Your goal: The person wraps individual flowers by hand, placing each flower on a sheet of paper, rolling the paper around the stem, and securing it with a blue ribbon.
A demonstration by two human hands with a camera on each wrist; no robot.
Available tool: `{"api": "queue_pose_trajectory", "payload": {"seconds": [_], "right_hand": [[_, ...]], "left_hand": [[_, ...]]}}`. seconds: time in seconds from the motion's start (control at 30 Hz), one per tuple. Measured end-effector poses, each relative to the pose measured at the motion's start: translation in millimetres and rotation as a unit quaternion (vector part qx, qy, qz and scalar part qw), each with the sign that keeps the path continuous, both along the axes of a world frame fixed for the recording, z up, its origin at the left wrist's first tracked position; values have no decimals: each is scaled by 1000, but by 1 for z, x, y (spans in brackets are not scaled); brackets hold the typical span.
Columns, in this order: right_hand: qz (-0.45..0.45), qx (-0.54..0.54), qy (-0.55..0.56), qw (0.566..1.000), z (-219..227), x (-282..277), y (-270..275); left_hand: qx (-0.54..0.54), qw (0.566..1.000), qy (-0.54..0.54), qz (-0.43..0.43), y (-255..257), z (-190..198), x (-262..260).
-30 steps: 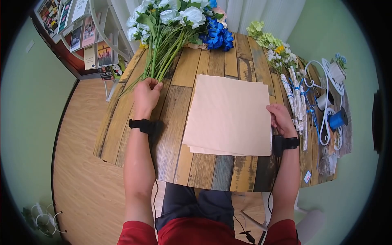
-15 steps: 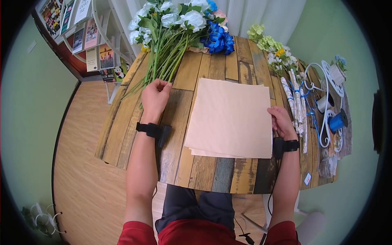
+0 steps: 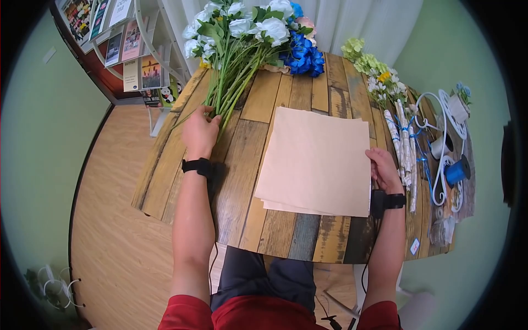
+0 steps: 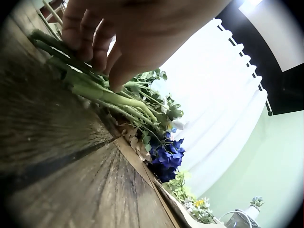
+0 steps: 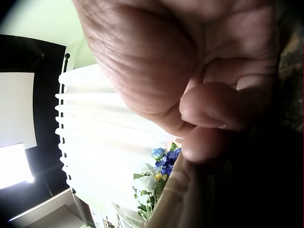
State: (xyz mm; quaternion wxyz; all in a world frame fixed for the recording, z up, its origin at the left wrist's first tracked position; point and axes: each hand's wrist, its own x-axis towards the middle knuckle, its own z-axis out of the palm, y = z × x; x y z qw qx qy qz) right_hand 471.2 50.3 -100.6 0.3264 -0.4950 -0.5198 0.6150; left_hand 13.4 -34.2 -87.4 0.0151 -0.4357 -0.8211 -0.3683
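In the head view, the left hand (image 3: 200, 132) is at the lower part of a bundle of green flower stems (image 3: 228, 88), with its thumb and fingers on either side of some stems. The left wrist view shows bent fingers over the stems (image 4: 107, 96) and the thumb against them. White (image 3: 273, 30) and blue blooms (image 3: 303, 55) lie at the far end. A stack of light tan paper sheets (image 3: 316, 162) lies flat on the table. The right hand (image 3: 384, 168) pinches its right edge; in the right wrist view, curled fingers (image 5: 209, 118) meet the paper's edge (image 5: 173, 190).
Right of the paper lie wrapped rolls (image 3: 407, 148) with blue ribbon, white and green flowers (image 3: 377, 74), a blue spool (image 3: 457, 170) and a white curled stand (image 3: 440, 143). A rack of booklets (image 3: 137, 66) stands left of the wooden table (image 3: 236, 165). White curtains hang behind.
The left hand has shifted first right, then back left along the stem ends, and the stems look more gathered, with fewer splayed to the left. The right hand stays at the paper's edge; the head view has shifted slightly.
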Motion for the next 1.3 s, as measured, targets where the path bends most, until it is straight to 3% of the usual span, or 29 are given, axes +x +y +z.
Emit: {"api": "queue_pose_trajectory", "payload": {"seconds": [0.13,0.37,0.47,0.57,0.63,0.77,0.83,0.87,0.93,1.03,1.23,1.3], "right_hand": [[2,3,10,1000,-1,0,0],[2,2,12,1000,-2,0,0],[-1,0,12,1000,-1,0,-1],[-5,-3,17,1000,-1,0,0],[-4,-2,15,1000,-2,0,0],[-5,0,10,1000,-2,0,0],[-7,-2,9,1000,-1,0,0],[-9,-3,7,1000,0,0,-1],[-12,-4,6,1000,1,-1,-2],[-13,-3,8,1000,2,-2,-2],[-9,0,12,1000,4,-3,-3],[-8,1,14,1000,4,-3,-3]], "left_hand": [[-16,999,-33,3,1,0,-1],[1,999,5,-34,11,-20,-11],[-5,998,-48,-46,13,-20,-11],[-21,999,-1,-30,15,-21,-12],[22,994,-94,-48,10,-16,-11],[21,993,-107,-45,10,-9,-4],[124,988,-86,-31,16,-16,-3],[123,988,-86,-32,20,-19,-3],[260,944,-192,-72,24,-20,-2],[274,911,-284,-123,21,-14,1],[309,872,-318,-209,13,0,20],[303,878,-300,-219,9,4,25]]}}
